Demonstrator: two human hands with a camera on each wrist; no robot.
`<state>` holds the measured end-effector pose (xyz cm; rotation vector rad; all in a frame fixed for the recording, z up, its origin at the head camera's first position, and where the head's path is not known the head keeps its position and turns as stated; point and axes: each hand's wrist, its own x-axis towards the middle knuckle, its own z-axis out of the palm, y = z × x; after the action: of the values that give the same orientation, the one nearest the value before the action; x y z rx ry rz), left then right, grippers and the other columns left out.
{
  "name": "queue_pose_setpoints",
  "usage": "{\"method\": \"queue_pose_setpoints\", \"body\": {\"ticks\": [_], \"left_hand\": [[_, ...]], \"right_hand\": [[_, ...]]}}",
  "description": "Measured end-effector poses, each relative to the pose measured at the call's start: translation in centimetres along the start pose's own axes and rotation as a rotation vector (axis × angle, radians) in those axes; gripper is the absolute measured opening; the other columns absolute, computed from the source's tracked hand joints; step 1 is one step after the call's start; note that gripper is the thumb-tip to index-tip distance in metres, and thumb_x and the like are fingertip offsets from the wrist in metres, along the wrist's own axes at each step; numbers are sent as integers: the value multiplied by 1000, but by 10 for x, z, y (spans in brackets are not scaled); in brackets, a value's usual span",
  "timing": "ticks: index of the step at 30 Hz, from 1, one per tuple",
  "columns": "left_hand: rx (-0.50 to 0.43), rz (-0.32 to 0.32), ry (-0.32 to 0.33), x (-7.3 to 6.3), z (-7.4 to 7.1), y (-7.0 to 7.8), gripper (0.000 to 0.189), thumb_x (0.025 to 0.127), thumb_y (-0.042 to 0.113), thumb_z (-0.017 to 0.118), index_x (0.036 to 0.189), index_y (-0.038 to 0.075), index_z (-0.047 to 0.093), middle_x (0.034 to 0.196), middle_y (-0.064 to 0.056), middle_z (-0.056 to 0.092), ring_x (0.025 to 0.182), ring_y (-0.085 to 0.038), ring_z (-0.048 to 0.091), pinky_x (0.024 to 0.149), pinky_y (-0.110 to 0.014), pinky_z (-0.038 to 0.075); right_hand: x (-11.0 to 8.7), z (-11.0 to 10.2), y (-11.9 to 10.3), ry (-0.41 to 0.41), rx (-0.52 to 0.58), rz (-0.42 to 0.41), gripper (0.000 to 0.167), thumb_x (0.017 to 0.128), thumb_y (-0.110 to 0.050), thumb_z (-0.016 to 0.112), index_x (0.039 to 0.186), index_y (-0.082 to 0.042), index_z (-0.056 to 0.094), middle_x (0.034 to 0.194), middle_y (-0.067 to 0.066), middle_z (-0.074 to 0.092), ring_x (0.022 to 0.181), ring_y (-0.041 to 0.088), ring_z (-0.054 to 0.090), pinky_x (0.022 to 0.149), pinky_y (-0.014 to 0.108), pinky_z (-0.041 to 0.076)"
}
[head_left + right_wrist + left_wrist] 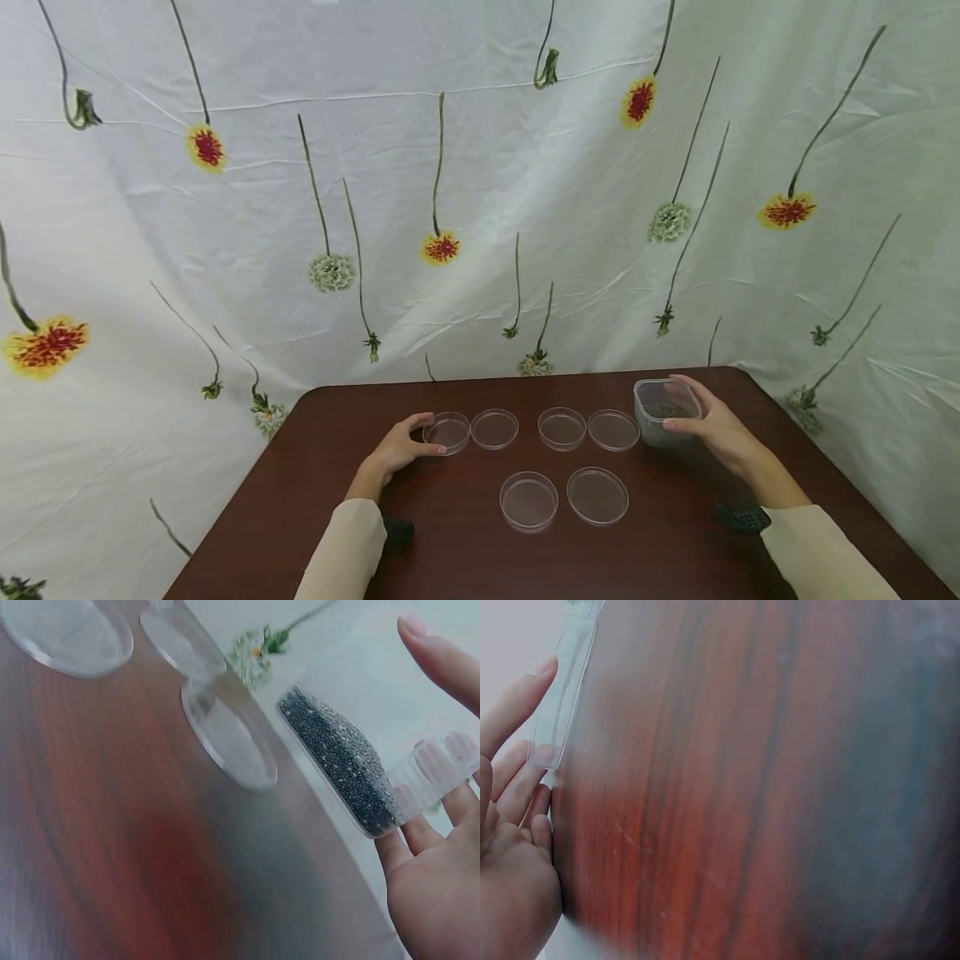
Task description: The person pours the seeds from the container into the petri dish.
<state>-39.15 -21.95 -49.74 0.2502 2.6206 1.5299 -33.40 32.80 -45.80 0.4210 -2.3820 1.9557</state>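
We list: left hand (pixel 402 444), pinching a clear dish (pixel 447 432), lower centre of frame; right hand (pixel 723 436), gripping a tub (pixel 657 432), lower right, whose dark grains (pixel 334 754) could spill if that grip tips it.

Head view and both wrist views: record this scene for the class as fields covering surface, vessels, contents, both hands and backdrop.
Surface: dark reddish-brown table
Vessels: six clear, round, shallow dishes, four in the back row, two in front; one translucent, rounded-square plastic tub right of the back row
Contents: small dark grains in the tub
Left hand: grips the rim of the leftmost dish
Right hand: holds the tub
Backdrop: flower-printed white cloth
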Motion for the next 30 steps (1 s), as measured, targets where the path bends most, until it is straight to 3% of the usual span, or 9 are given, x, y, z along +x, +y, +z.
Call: {"method": "queue_pose_setpoints", "body": {"ticks": [9, 12, 16, 24, 30], "left_hand": [[0, -11, 0, 0, -1, -2, 82, 84, 20, 90, 152, 1, 48, 151, -22, 49, 143, -45, 37, 112, -65, 32], [-1, -7, -1, 0, -1, -2, 81, 84, 19, 90, 151, 1, 48, 151, -21, 49, 143, -44, 37, 112, -64, 32], [5, 2, -6, -1, -2, 0, 83, 83, 19, 91, 152, 0, 48, 152, -22, 49, 143, -44, 37, 111, -64, 33], [4, 0, -10, 0, -3, 1, 84, 83, 20, 91, 153, 0, 47, 153, -20, 48, 144, -43, 36, 113, -61, 33], [16, 10, -8, 0, -2, 0, 87, 80, 17, 93, 152, -1, 46, 152, -21, 48, 144, -45, 35, 113, -62, 32]], "right_hand": [[27, 27, -25, -38, 13, -34, 95, 90, -4, 79, 163, 0, 19, 162, 27, 28, 150, 43, 20, 94, 20, 43], [36, 35, -32, -47, 8, -38, 94, 90, -5, 80, 163, -2, 20, 163, 26, 28, 152, 41, 18, 106, 36, 41], [46, 47, -39, -72, -11, -57, 94, 91, -6, 80, 164, -4, 21, 163, 24, 29, 152, 43, 17, 110, 58, 35], [67, 72, -52, -93, -34, -61, 96, 90, -10, 82, 164, -7, 21, 164, 22, 26, 152, 43, 17, 111, 65, 33], [80, 94, -61, -89, -91, -78, 97, 89, -13, 84, 164, -10, 22, 164, 18, 28, 152, 42, 19, 108, 65, 37]]}}
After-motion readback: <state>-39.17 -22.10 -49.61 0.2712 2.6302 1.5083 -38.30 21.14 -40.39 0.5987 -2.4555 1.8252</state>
